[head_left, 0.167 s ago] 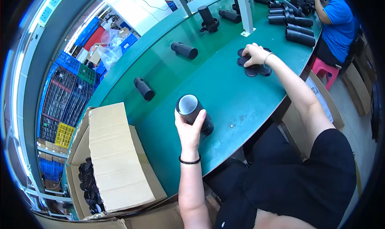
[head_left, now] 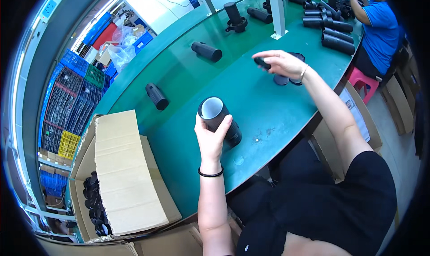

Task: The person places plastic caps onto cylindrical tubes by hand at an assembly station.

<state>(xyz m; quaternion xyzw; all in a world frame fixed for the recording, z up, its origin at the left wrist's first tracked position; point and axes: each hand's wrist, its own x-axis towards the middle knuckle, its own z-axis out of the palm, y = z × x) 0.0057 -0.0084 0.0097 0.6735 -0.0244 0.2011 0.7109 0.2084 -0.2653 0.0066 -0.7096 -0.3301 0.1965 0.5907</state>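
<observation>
My left hand (head_left: 211,137) is closed around a black cylinder (head_left: 229,129), which stands tilted on the green table with its pale, open end facing up. Over the table to the right, my right hand (head_left: 282,64) pinches a black round disc (head_left: 262,63) between thumb and fingers. Behind and below that hand lies a small group of similar black discs (head_left: 281,80), partly hidden by the hand and wrist. The disc and the cylinder are well apart.
Two black cylinders (head_left: 206,51) (head_left: 156,96) lie on the green table (head_left: 188,130) beyond my left hand. An opened cardboard box (head_left: 130,171) at the left contains black discs (head_left: 93,202). A metal post (head_left: 277,14) rises from the table. At the far right a person in blue (head_left: 380,36) sits beside more cylinders.
My right hand has lifted off the disc group and moved left with one disc between its fingers. The left hand still holds the cylinder in nearly the same place.
</observation>
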